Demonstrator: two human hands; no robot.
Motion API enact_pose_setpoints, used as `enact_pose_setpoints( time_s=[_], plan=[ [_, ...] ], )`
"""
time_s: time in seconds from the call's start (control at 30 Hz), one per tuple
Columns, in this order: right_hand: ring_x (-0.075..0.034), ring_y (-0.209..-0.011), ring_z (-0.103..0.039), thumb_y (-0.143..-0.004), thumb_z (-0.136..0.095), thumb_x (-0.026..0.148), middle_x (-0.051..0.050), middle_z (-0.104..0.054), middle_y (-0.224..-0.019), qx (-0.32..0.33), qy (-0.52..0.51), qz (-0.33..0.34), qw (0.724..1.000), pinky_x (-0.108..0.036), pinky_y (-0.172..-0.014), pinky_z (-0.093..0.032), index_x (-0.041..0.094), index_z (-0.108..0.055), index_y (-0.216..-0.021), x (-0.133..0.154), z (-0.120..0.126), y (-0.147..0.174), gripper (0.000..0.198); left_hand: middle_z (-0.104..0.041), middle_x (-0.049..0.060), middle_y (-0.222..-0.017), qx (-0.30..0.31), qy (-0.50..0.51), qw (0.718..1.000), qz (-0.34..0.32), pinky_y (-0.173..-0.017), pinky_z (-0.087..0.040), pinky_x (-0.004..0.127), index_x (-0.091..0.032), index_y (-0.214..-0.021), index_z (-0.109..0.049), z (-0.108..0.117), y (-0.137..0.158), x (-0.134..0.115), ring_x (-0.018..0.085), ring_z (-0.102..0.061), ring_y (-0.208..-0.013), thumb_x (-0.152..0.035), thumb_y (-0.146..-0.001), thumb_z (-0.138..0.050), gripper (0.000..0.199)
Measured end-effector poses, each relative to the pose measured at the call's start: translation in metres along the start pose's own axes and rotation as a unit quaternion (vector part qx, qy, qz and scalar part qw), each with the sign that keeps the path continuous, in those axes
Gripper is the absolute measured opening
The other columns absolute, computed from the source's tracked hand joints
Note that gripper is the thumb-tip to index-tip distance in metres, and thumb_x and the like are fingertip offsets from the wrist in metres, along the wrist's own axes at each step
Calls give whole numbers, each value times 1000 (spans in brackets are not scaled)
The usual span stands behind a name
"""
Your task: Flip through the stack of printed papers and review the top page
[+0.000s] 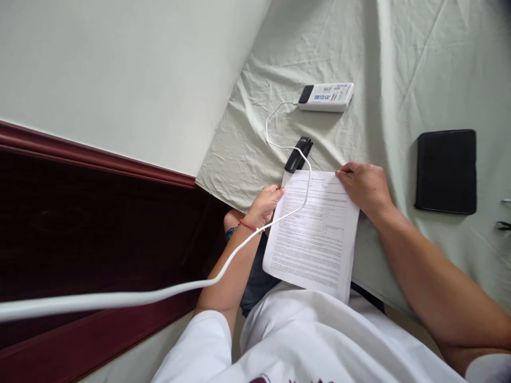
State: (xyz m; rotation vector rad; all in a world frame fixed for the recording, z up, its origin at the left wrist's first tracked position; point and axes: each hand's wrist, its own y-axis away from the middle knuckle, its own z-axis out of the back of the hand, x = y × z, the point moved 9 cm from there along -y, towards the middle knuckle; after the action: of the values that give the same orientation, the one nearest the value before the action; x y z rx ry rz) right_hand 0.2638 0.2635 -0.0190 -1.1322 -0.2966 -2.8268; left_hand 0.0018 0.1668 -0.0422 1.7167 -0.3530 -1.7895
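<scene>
A printed paper sheet [315, 234] lies at the near edge of a table covered with a pale green cloth [399, 53], its lower part hanging over my lap. My left hand [265, 205] grips the sheet's left edge. My right hand [365, 186] holds its top right corner, fingers pinched on the paper. A black stapler [298, 154] sits just beyond the sheet's top left corner, close to my left hand's fingertips.
A white power bank [326, 97] lies farther back, with a white cable [159, 292] running from it across the sheet toward the camera. A black case [446, 171] rests to the right. Dark red wooden trim [99, 159] and a pale wall are on the left.
</scene>
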Motion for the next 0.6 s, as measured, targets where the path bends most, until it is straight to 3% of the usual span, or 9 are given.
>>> enact_pose_setpoints(
  time_s=[0.17, 0.33, 0.47, 0.6],
  plan=[
    [-29, -90, -74, -97, -65, 30, -8, -80, -88, -15, -13, -6, 1000, -39, -84, -53, 23, -84, -98, -4, 2, 0, 20, -69, 2, -72, -22, -134, 989, -49, -67, -47, 28, -17, -77, -68, -4, 4, -26, 16, -62, -68, -31, -87, -78, 20],
    [-29, -86, -73, -97, -65, 30, -8, -79, -85, -35, -6, -6, 999, -40, -81, -53, 23, -82, -94, -6, 2, -1, 19, -67, 2, -69, -84, -323, 935, -119, -65, -44, 28, -20, -72, -64, 7, -11, -61, 17, -60, -68, -31, -96, -67, 26],
    [-29, -83, -72, -96, -66, 30, -8, -79, -83, -35, -7, 2, 999, -40, -78, -53, 24, -82, -92, -7, 1, -1, 18, -72, 3, -80, -184, -299, 917, -191, -69, -49, 30, -23, -81, -60, 25, -33, -95, 17, -62, -68, -37, -104, -57, 28],
    [-29, -82, -71, -95, -66, 30, -7, -78, -81, -33, -9, -2, 999, -40, -77, -52, 25, -82, -90, -6, 1, -1, 17, -71, 4, -88, -231, -293, 881, -290, -87, -54, 32, -24, -85, -58, 18, -57, -132, 20, -68, -91, -38, -107, -57, 26]
  ],
)
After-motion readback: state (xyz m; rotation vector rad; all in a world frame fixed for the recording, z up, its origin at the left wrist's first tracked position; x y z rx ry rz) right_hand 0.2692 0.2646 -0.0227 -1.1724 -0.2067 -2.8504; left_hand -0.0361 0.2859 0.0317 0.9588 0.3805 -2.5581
